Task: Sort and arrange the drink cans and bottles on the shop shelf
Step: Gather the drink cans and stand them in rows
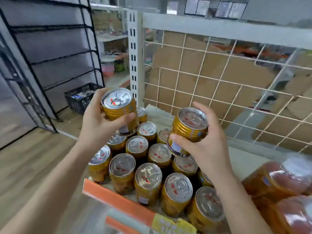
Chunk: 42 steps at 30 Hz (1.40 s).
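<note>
The left hand (99, 120) grips a gold can (118, 107) left of centre. Its thumb lies across the front of the ribbed side and its fingers wrap behind. The can is lifted clear of the rest and tilts so that its silver pull-tab lid faces the camera. The right hand (204, 149) holds a second gold can (190, 127) at centre right, with the thumb pressed on its lower side, the fingers curled round the far side and one finger standing up past the rim. This can also tilts its top toward the camera and hangs just above the others. The two held cans are apart.

Below both hands, the standing cans (147, 179) fill the left part of the shelf (244, 157) in close rows, upright with lids up. They run from the lower centre of the frame back toward the white slotted post (134, 56). An orange strip (118, 198) edges the shelf front, with a yellow label (170, 223) on it at the bottom. At the lower right lies a wrapped pack (278, 191) of reddish-orange drinks, too blurred to tell cans from bottles. A white wire grid (219, 85) backs the shelf, and brown cardboard (185, 65) shows through it. At the upper left stands a black rack (50, 48) with a black crate (81, 100) near its foot. The wooden floor (33, 166) fills the lower left.
</note>
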Tool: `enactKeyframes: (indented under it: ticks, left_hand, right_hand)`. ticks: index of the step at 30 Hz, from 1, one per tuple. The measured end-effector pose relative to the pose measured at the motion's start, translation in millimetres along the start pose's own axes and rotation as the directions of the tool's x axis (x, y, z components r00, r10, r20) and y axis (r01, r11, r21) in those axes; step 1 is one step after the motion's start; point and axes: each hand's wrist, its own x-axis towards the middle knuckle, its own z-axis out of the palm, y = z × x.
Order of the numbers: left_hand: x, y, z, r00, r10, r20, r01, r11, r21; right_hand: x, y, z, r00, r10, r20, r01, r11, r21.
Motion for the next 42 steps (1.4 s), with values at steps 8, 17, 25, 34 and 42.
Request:
enactKeyframes:
  ticks: [8,17,25,34,42]
  left_hand:
    - [89,-37,31,0.938,-0.020,0.347,0.069,0.989,-0.130]
    - [140,-74,86,0.803,-0.002,0.596,0.021,0.999,-0.025]
    - [145,-114,101,0.629,-0.017,0.777,-0.209,0.959,0.190]
    - [140,-129,97,0.464,-0.057,0.884,-0.461,0.837,0.296]
    - [144,-126,90,0.346,-0.182,0.920,-0.281,0.916,0.287]
  right_hand:
    - [53,2,20,0.971,0.175,-0.163,-0.186,0.981,-0.052]
    - [112,44,39,0.940,0.283,-0.191,-0.321,0.924,-0.208]
    - [123,69,52,0.899,0.420,0.120,-0.310,0.807,-0.502]
    - [119,73,67,0.805,0.505,0.311,-0.244,0.760,-0.602]
    - [121,73,71,0.805,0.524,0.277,-0.330,0.784,-0.526]
